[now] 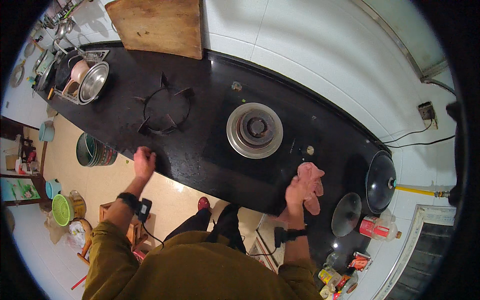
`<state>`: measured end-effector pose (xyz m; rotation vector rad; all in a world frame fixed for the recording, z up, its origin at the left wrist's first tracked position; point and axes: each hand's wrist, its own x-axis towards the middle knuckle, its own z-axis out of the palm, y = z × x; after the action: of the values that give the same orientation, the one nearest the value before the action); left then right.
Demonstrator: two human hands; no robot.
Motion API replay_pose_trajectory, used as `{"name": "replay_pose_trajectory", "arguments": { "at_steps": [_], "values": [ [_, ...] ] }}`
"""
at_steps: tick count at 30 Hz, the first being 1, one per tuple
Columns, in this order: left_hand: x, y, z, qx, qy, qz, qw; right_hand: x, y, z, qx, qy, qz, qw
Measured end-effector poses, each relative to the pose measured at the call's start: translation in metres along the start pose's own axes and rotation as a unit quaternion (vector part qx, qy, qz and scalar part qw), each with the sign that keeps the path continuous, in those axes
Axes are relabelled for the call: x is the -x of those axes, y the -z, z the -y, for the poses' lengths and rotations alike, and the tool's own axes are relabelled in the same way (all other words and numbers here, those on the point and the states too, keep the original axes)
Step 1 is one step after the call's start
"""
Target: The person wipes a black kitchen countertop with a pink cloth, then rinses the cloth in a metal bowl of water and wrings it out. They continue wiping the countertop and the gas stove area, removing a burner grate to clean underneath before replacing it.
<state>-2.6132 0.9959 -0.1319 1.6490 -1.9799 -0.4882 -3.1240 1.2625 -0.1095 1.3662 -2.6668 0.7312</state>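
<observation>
My right hand point(295, 190) grips a pink cloth point(311, 180) on the black countertop point(210, 157), to the right of the gas burner point(258, 127). The burner sits in a round metal drip pan point(233, 139), with a control knob point(310, 150) near the cloth. At the counter's front edge rests my left hand point(144, 162), its fingers curled and nothing visible in them. Beyond that hand, a black iron pot stand point(165, 131) with upright prongs lies on the counter.
A wooden cutting board point(161, 28) leans against the wall. Left of it stands a rack with a steel basin point(93, 82). A black wok lid point(380, 183), another round lid point(346, 215) and a plastic bottle point(378, 228) are at right. A bucket point(93, 152) stands on the floor.
</observation>
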Motion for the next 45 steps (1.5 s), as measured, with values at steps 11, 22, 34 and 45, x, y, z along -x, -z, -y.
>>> {"name": "replay_pose_trajectory", "arguments": {
  "at_steps": [11,22,34,45],
  "values": [
    [0.029,-0.034,-0.08,-0.098,-0.14,0.057,0.984,0.035,-0.059,0.193,-0.092,0.183,0.194,0.959],
    [0.03,-0.036,-0.076,-0.097,-0.152,0.053,0.982,-0.008,-0.028,0.098,-0.078,0.082,0.069,0.991],
    [0.03,-0.034,-0.081,-0.102,-0.144,0.062,0.982,-0.224,-0.085,0.085,-0.122,0.167,0.154,0.966],
    [0.029,-0.033,-0.08,-0.114,-0.142,0.064,0.981,-0.25,-0.128,0.213,-0.25,0.327,0.461,0.786]
  ]
}}
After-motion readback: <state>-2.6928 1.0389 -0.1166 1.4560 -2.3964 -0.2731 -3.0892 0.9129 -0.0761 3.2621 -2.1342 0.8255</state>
